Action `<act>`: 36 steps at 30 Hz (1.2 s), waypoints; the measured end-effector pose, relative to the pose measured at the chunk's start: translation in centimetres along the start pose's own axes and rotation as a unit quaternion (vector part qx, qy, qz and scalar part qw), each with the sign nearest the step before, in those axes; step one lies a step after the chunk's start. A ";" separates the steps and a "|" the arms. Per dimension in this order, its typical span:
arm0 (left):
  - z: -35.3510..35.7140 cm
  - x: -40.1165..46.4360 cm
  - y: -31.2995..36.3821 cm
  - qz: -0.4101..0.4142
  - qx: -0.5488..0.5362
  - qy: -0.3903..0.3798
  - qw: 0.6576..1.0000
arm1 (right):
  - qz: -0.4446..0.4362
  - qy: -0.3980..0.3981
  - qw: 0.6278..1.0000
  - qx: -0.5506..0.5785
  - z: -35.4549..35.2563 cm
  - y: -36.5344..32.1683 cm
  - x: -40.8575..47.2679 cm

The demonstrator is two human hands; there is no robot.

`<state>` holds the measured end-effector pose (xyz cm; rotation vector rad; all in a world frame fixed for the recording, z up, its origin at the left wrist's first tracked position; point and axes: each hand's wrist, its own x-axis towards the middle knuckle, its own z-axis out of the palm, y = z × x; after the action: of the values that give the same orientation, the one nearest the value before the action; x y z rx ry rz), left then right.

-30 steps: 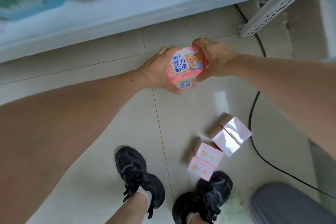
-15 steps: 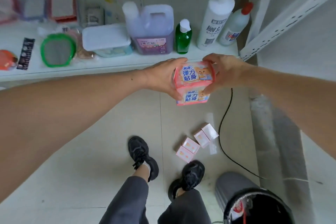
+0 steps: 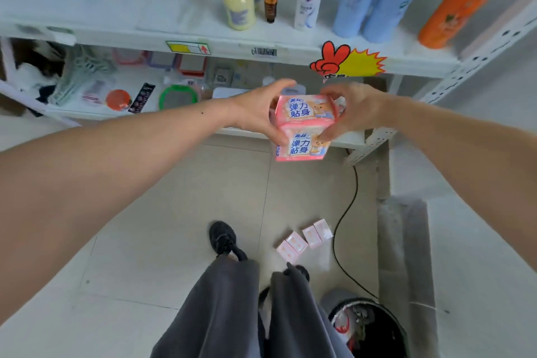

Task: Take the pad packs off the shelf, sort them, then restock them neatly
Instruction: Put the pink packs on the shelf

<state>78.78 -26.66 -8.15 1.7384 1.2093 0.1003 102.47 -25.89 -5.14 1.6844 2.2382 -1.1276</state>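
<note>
Two pink pad packs (image 3: 303, 128) with blue lettering are stacked one on the other and held in the air between both hands. My left hand (image 3: 258, 112) grips their left side and my right hand (image 3: 353, 112) grips the right side, thumb on the front. The stack hangs in front of the lower white shelf (image 3: 345, 141). Down on the floor tiles, several smaller pink pad packs (image 3: 303, 240) lie in a row beside my right shoe.
The upper shelf (image 3: 220, 41) carries pump bottles, a shampoo bottle, blue bottles and an orange one. The lower shelf holds a green-rimmed lid and small goods. A black cable (image 3: 347, 206) runs across the floor. A dark bin (image 3: 369, 325) stands at the bottom right.
I have stood up from the floor with the stacked packs in both hands. The packs rose from near the tiles to the height of the lower shelf.
</note>
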 end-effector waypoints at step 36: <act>-36.3 -18.2 -16.4 0.003 0.085 0.169 0.982 | -0.092 0.112 0.989 -0.016 -3.5 -41.2 17.7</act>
<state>38.80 -16.00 6.31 1.9268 1.4946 0.3138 61.21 -14.11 8.34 1.6969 2.5801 -0.9727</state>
